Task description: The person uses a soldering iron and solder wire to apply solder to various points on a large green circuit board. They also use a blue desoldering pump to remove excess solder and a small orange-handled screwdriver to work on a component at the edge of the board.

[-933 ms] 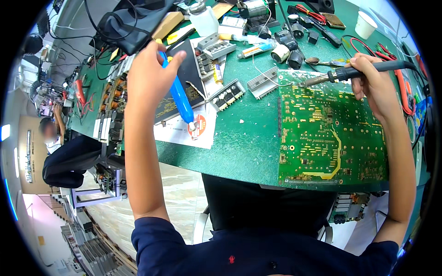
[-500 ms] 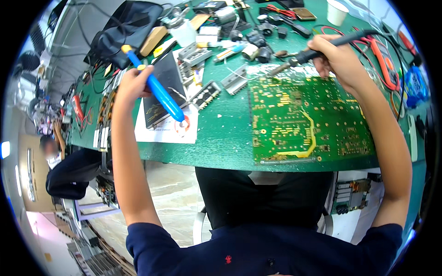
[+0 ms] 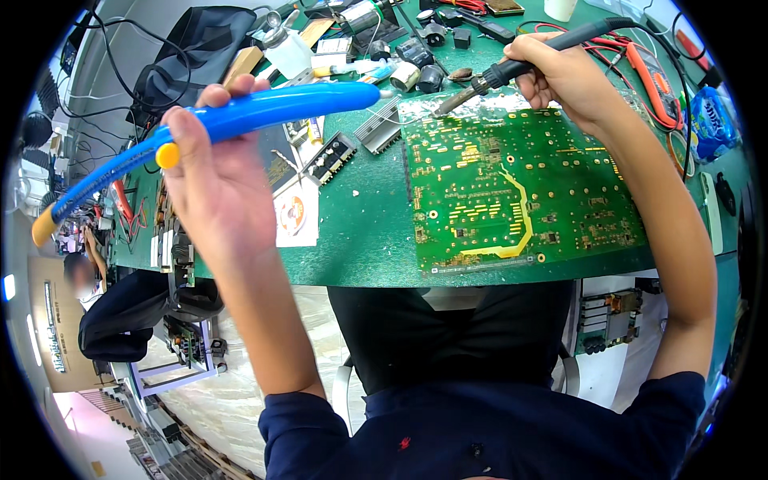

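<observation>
Blue solder sucker (image 3: pixel 296 108) swung up to near level, upper left, left hand (image 3: pixel 218 180) gripping it. Right hand (image 3: pixel 566 78) grips soldering iron (image 3: pixel 498 75), upper right, tip by green board (image 3: pixel 476 188), right of centre. Sucker likely light, stiff, slick: hold mid-barrel.

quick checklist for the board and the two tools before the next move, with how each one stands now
1. Left hand holding the blue pump: ok, fingers wrapped around it.
2. Right hand gripping the soldering iron by its dark handle: ok.
3. Circuit board lying flat on the green table: ok, as far as this view shows.
4. Iron's tip touching the board: cannot tell; it shows over the far left part.
5. Pump's nozzle over the board: not ok, it shows just left of the board.
6. Iron hot: cannot tell.
</observation>
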### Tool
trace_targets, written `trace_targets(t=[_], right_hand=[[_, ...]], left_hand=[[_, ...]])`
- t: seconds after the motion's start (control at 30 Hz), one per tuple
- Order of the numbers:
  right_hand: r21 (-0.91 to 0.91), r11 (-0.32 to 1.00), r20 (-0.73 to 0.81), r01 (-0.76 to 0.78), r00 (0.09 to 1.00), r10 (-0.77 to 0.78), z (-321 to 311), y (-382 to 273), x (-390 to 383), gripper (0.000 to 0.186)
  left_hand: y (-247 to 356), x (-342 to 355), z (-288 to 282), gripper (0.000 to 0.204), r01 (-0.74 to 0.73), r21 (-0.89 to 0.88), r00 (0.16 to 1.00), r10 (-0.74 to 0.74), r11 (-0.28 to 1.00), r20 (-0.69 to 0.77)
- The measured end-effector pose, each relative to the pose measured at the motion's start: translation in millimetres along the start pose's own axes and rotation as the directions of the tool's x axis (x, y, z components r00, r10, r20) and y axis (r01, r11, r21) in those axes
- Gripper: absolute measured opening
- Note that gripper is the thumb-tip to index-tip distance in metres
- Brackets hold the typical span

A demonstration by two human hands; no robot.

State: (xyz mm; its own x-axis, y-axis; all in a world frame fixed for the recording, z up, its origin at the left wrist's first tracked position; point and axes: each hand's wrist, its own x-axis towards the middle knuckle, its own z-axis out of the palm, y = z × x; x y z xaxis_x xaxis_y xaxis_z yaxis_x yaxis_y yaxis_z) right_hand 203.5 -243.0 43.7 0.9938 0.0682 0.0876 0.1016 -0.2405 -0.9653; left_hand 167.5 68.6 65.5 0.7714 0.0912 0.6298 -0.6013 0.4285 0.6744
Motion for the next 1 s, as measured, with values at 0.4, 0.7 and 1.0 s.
trace_targets(t=[0.4, 0.7, 1.0], right_hand=[[0.022, 0.998, 0.020, -0.062, 0.998, 0.062, -3.9, 4.2, 3.6, 0.025], [0.015, 0.998, 0.006, -0.060, 0.998, 0.060, -2.6, 2.5, 1.2, 0.025], [0.006, 0.999, 0.000, -0.032, 0.999, 0.032, -2.3, 1.8, -0.6, 0.024]], left_hand=[[-32.8, -46.1, 29.1, 0.049, -0.112, -0.211, 0.986, 0.136, 0.971, 0.100], [-42.4, -53.3, 35.8, 0.049, -0.175, -0.115, 0.979, 0.185, 0.978, 0.087], [-45.7, -56.6, 37.5, 0.047, -0.176, -0.107, 0.980, 0.185, 0.978, 0.075]])
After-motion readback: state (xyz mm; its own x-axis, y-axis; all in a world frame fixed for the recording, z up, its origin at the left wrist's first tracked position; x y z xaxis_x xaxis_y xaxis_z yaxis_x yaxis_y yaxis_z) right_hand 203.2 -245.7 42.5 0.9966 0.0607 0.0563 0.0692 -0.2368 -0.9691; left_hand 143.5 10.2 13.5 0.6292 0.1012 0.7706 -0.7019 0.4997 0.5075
